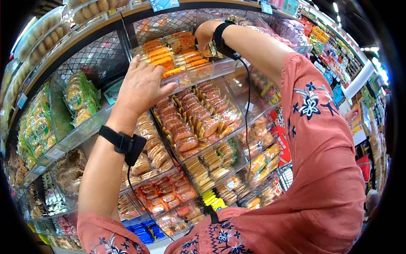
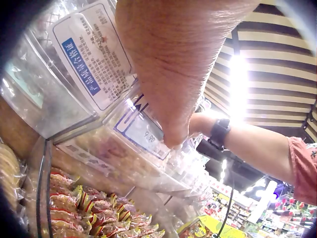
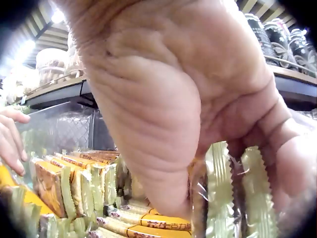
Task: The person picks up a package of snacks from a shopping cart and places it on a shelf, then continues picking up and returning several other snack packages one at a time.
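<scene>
The person's right hand [image 1: 206, 34] reaches down into the back right part of a clear-walled bin [image 1: 220, 67], and the right wrist view shows its thumb and fingers curled about wrapped bars [image 3: 218, 191] whose pale green, crimped ends stick up between them — clamped on these, as far as the view shows. Those bars are in the bin, at the right end of rows of orange packets [image 1: 163, 57] that stand on edge or lie flat beside and beneath the hand. The left hand [image 1: 141, 82] is at the front left of the same bin, its fingers apart and nearly straight, thumb out to the side, holding nothing; whether its fingertips touch the orange packets cannot be told. A printed label [image 2: 91, 54] and a price tag [image 2: 143, 134] reading 9.90 show next to the left hand. Both wrists wear black straps [image 1: 120, 142] — a dark cable hangs from each. Below the bin, a sloping tray holds rows of round reddish biscuits [image 1: 186, 137], with paler round biscuits [image 1: 154, 148] to its left. Cookies in green-trimmed bags [image 1: 76, 99] fill the bin further left. Dark cans [image 3: 277, 39] stand on a shelf above, and an embroidered coral sleeve [image 1: 313, 139] covers the right upper arm.
</scene>
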`<state>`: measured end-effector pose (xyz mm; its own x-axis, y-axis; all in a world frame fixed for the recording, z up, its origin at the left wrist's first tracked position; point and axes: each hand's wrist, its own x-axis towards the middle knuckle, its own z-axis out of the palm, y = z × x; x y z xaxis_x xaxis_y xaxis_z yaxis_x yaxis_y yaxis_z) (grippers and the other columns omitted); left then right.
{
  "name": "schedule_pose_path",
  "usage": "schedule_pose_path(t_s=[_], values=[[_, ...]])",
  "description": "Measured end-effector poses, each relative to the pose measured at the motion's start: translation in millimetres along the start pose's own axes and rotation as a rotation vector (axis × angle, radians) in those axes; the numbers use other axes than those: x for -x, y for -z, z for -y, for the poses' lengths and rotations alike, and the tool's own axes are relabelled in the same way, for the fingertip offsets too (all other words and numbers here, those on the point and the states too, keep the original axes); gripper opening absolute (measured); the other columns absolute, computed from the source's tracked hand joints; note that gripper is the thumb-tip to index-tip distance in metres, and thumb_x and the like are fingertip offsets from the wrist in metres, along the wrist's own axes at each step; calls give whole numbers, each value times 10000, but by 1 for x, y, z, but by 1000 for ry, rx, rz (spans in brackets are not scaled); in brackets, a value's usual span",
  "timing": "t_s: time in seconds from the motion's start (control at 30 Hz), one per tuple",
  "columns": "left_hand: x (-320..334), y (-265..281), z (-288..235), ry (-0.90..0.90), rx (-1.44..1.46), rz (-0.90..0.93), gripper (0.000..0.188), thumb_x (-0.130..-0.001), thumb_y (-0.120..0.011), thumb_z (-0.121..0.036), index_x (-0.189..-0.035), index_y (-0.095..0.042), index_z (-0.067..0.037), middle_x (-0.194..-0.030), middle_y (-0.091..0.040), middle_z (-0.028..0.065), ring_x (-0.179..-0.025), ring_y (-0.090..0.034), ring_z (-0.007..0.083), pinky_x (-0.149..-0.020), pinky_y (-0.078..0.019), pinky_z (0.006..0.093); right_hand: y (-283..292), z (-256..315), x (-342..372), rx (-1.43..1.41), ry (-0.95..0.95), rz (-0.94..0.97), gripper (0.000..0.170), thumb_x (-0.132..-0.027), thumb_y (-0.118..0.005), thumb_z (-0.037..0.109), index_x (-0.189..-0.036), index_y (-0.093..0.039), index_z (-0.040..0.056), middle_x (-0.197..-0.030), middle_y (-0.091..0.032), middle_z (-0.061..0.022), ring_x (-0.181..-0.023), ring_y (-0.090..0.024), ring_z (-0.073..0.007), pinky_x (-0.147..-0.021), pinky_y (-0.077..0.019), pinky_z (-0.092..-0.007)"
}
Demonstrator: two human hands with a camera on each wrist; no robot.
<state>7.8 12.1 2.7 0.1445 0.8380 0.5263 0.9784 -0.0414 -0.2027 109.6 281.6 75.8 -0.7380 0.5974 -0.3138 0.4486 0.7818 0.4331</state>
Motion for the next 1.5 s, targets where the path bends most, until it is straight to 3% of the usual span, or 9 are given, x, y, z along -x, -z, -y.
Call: schedule_pose_path(t_s=[0.23, 0.43, 0.5, 0.63, 0.7, 0.83, 1.07, 1.23, 1.5], values=[[1, -1, 0, -9, -5, -18, 511, -896, -630, -494, -1103, -678, -29, -994, -695, 147, -1044, -621, 290, -1159, -286, 476, 7, -8, 14, 10, -94, -125, 366, -681, -751, 334, -938, -785, 75, -1006, -736, -138, -856, -688, -278, -770, -537, -419], [1, 0, 0, -2, -25, 4, 502, -895, -627, -498, -1085, -685, -37, -987, -697, 149, -1045, -624, 290, -1156, -291, 473, -11, 2, -15, 78, -36, 2, 135, -737, -687, 207, -713, -739, 85, -767, -688, -91, -652, -603, -245, -622, -479, -428], [0, 0, -1, 6, -26, 13, 501, -895, -625, -502, -1078, -686, -39, -976, -697, 150, -1038, -626, 291, -1155, -291, 474, -16, 3, -19, 84, -43, -39, 243, -673, -705, 262, -812, -772, 75, -847, -711, -169, -740, -658, -328, -683, -526, -419], [0, 0, 0, 6, -21, 27, 496, -893, -625, -505, -1058, -688, -41, -944, -695, 149, -1016, -632, 296, -1153, -293, 476, -7, 0, 2, 65, 7, -24, 446, -733, -743, 360, -1022, -750, 21, -1030, -726, -184, -895, -703, -340, -765, -550, -428], [1, 0, 1, 1, -21, 21, 495, -893, -624, -506, -1049, -688, -41, -932, -694, 148, -1007, -633, 298, -1153, -295, 478, 1, 4, 35, -20, -18, -88, 471, -747, -757, 355, -1042, -733, -11, -1060, -722, -191, -856, -720, -330, -724, -567, -426], [1, 2, 0, 12, -19, 27, 498, -896, -619, -510, -1038, -690, -38, -923, -694, 149, -996, -632, 300, -1154, -294, 479, 4, 5, 56, -65, -9, -76, 457, -761, -756, 265, -1098, -666, -30, -1001, -719, -176, -714, -731, -309, -591, -577, -394], [1, -2, 1, -4, 0, 5, 495, -902, -611, -512, -1021, -690, -38, -911, -691, 158, -995, -630, 308, -1150, -296, 484, -16, 0, 36, -5, 75, -69, 368, -739, -788, 241, -955, -737, -52, -898, -728, -166, -824, -690, -330, -682, -529, -469], [0, 2, 0, 14, -23, 45, 492, -902, -614, -510, -1018, -689, -38, -921, -692, 161, -997, -632, 305, -1147, -300, 482, -11, 4, 36, -196, 9, 69, 373, -764, -676, 65, -1116, -588, -19, -742, -639, -163, -577, -653, -267, -438, -498, -379], [0, 2, -1, 10, -13, 35, 476, -908, -610, -500, -1009, -685, -41, -928, -692, 167, -1004, -635, 307, -1143, -302, 482, -16, 7, 48, -125, 45, 26, 352, -766, -660, 42, -1094, -546, -16, -701, -580, -135, -501, -586, -229, -400, -424, -347]])
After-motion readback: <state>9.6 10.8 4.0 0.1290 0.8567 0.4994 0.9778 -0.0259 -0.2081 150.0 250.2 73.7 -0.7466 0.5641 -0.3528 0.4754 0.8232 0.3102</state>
